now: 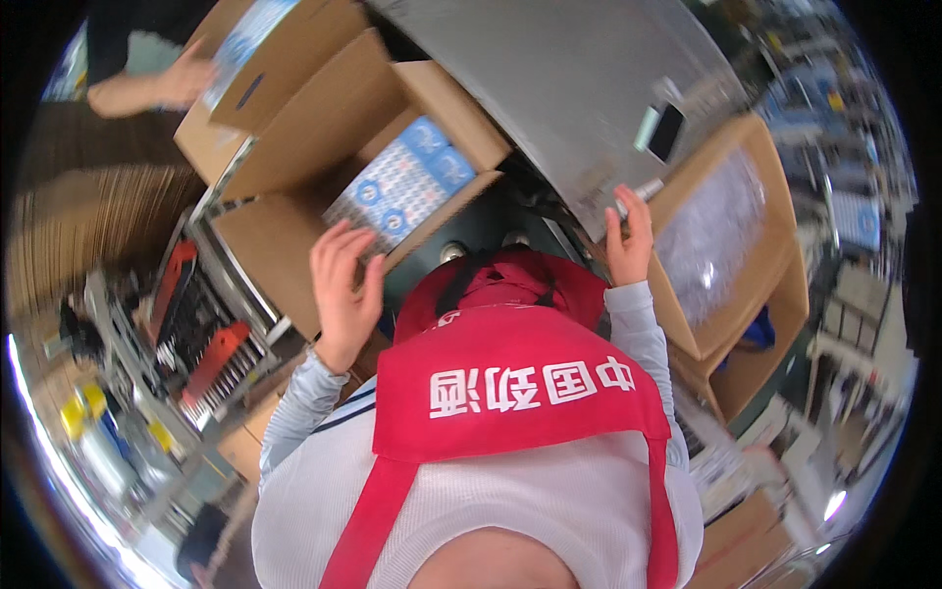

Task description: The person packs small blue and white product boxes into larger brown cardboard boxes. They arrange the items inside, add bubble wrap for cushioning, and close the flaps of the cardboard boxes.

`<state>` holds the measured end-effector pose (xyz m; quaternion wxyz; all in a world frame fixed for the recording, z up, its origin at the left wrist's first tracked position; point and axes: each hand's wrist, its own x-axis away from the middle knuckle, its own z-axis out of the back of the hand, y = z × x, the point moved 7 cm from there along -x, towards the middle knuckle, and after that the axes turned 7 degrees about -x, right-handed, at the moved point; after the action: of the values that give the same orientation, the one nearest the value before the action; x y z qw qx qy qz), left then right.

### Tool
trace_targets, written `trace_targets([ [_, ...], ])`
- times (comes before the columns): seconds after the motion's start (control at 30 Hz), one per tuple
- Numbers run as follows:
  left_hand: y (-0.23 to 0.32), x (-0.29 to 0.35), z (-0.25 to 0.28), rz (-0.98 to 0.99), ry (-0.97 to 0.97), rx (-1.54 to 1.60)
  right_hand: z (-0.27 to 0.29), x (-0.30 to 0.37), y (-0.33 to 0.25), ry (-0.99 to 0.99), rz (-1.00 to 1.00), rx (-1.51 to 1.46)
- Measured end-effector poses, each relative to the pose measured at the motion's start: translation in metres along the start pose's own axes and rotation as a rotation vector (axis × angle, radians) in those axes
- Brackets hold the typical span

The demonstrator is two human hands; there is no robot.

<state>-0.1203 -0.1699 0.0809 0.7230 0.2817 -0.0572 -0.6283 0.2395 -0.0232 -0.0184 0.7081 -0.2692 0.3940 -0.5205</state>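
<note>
My left hand, its fingers spread and empty, hovers by the near edge of an open cardboard carton. Inside the carton sit blue-and-white patterned packages, packed toward its near right end. At the corner of a grey metal table, my right hand is raised with thumb and fingers apart. A small white stick-like thing lies right by its fingertips; whether they touch it cannot be made out.
A phone lies on the metal table. At right stands a carton lined with clear plastic. Another person's hand touches a carton at the upper left. Stacked flat cardboard and red-handled machinery are at left.
</note>
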Motion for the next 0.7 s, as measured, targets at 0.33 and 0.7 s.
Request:
trace_targets([
  [0.33, -0.03, -0.007, 0.014, 0.375, 0.037, -0.039, -0.159, -0.15, 0.047, -0.474, -0.069, -0.211],
  [0.7, 0.034, -0.195, -0.096, 0.326, -0.148, 0.018, -0.184, -0.572, 0.042, -0.191, 0.596, 0.495],
])
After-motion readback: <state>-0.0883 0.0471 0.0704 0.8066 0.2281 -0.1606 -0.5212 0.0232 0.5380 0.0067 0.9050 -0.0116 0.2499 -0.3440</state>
